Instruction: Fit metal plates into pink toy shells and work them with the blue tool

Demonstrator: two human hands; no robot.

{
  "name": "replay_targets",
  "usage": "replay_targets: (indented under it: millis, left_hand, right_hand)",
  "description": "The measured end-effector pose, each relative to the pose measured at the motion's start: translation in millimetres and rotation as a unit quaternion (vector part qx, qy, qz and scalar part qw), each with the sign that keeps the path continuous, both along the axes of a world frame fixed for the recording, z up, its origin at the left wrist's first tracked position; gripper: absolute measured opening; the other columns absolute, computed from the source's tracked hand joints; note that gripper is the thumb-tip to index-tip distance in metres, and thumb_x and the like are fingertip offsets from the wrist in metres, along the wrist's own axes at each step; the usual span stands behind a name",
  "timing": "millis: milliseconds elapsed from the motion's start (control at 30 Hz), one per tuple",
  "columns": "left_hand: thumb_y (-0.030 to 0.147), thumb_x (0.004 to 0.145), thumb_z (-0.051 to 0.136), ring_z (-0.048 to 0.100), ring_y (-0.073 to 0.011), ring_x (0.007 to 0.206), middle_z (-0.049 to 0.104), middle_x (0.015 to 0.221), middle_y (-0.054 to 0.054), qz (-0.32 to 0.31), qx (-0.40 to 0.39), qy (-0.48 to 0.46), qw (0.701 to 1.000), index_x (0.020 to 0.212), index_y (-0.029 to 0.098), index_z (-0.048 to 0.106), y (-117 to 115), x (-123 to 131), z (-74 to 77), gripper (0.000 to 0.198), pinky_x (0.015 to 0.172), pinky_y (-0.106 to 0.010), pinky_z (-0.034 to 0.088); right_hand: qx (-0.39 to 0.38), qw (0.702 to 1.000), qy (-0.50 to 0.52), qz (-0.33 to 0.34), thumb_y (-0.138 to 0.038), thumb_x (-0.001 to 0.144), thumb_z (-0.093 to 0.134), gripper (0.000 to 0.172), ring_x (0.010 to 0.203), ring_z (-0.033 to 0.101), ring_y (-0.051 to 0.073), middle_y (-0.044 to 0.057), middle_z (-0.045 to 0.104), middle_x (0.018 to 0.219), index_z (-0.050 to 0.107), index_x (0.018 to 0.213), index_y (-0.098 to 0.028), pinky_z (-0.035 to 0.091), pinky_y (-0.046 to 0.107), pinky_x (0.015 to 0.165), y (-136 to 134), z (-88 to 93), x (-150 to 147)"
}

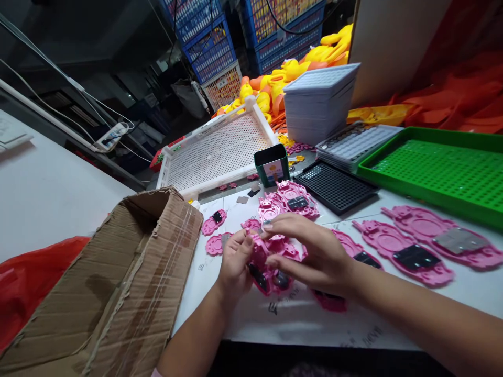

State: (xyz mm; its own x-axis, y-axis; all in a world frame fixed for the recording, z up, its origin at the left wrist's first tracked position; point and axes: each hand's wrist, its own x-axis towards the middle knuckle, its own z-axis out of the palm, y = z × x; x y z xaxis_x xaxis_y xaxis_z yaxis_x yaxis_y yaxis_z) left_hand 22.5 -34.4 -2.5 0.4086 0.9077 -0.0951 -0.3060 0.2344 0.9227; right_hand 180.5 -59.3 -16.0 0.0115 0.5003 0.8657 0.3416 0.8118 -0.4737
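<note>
My left hand (237,259) is closed on the edge of a pink plastic shell (261,252), thumb on top. My right hand (320,251) hovers at the shell's right side, thumb and fingers apart; whether its fingertips touch it I cannot tell. Beneath and beyond the hands lie more pink shells, partly hidden, and dark oval parts show just below the fingers. To the right, pink shells with a black cover (416,257) and a grey cover (460,241) rest on the white tabletop (291,322). Smaller pink shells (214,222) lie at the left.
An open cardboard box (157,283) stands at left. A dark green tin (272,166), a black grid tray (334,186) and a green tray (436,178) line the back and right. Behind are a white perforated crate (216,149), stacked white trays (320,104) and yellow parts (291,70).
</note>
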Motion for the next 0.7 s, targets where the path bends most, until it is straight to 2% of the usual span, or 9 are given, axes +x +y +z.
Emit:
replay_targets:
  millis: [167, 300, 400, 467, 600, 700]
  left_hand:
    - [0.053, 0.071, 0.079, 0.050, -0.0085, 0.036, 0.059, 0.051, 0.001, -0.084, -0.023, -0.025, 0.996, 0.076, 0.016, 0.059, 2, -10, -1.6, 0.043, 0.034, -0.016, 0.039]
    - [0.053, 0.074, 0.077, 0.051, -0.0085, 0.036, 0.059, 0.051, 0.001, -0.097, -0.023, -0.042, 0.994, 0.075, 0.015, 0.058, 0, -13, -2.8, 0.042, 0.035, -0.016, 0.043]
    - [0.054, 0.073, 0.077, 0.053, -0.0088, 0.039, 0.059, 0.053, 0.002, -0.076, -0.014, -0.029, 0.997, 0.076, 0.015, 0.058, 0, -10, -1.9, 0.043, 0.037, -0.016, 0.043]
    - [0.052, 0.071, 0.080, 0.053, -0.0075, 0.042, 0.058, 0.055, 0.002, -0.034, 0.008, -0.013, 0.999, 0.074, 0.015, 0.058, 2, -6, -1.1, 0.043, 0.041, -0.015, 0.042]
    - [0.045, 0.065, 0.086, 0.048, -0.0045, 0.044, 0.053, 0.054, 0.006, 0.069, 0.020, 0.003, 0.997, 0.067, 0.015, 0.054, 11, 0, -0.8, 0.043, 0.043, -0.013, 0.038]
    - [0.045, 0.066, 0.086, 0.053, -0.0066, 0.048, 0.061, 0.062, 0.003, 0.065, 0.001, 0.002, 0.998, 0.077, 0.016, 0.062, 18, -2, -2.1, 0.039, 0.043, -0.015, 0.039]
  right_hand:
    - [-0.037, 0.998, 0.041, 0.004, -0.018, 0.086, 0.063, 0.021, 0.081, 0.068, 0.014, 0.005, 0.071, 0.087, 0.061, 0.107, -0.020, 0.058, 0.031, 0.077, -2, 3.5, 2]
    - [-0.029, 0.999, 0.023, 0.018, -0.016, 0.087, 0.061, 0.013, 0.079, 0.067, 0.015, 0.005, 0.070, 0.083, 0.062, 0.099, -0.019, 0.058, 0.032, 0.074, -2, 4.7, 0]
    - [-0.011, 1.000, -0.002, 0.023, -0.018, 0.088, 0.060, 0.012, 0.082, 0.066, 0.016, 0.006, 0.070, 0.085, 0.062, 0.100, -0.018, 0.058, 0.033, 0.075, -3, 3.6, -2]
    - [0.029, 0.999, -0.034, 0.002, -0.027, 0.087, 0.064, 0.017, 0.087, 0.063, 0.017, 0.008, 0.069, 0.090, 0.062, 0.101, -0.017, 0.057, 0.034, 0.078, -3, 0.4, -3]
    - [0.110, 0.975, -0.170, -0.086, -0.037, 0.085, 0.065, 0.022, 0.105, 0.055, 0.023, 0.009, 0.070, 0.105, 0.067, 0.096, -0.018, 0.048, 0.037, 0.089, -4, -11.0, -11]
    - [0.101, 0.951, -0.246, -0.159, -0.032, 0.088, 0.060, 0.018, 0.110, 0.051, 0.024, 0.003, 0.072, 0.110, 0.069, 0.099, -0.020, 0.042, 0.037, 0.090, -1, -17.7, -16]
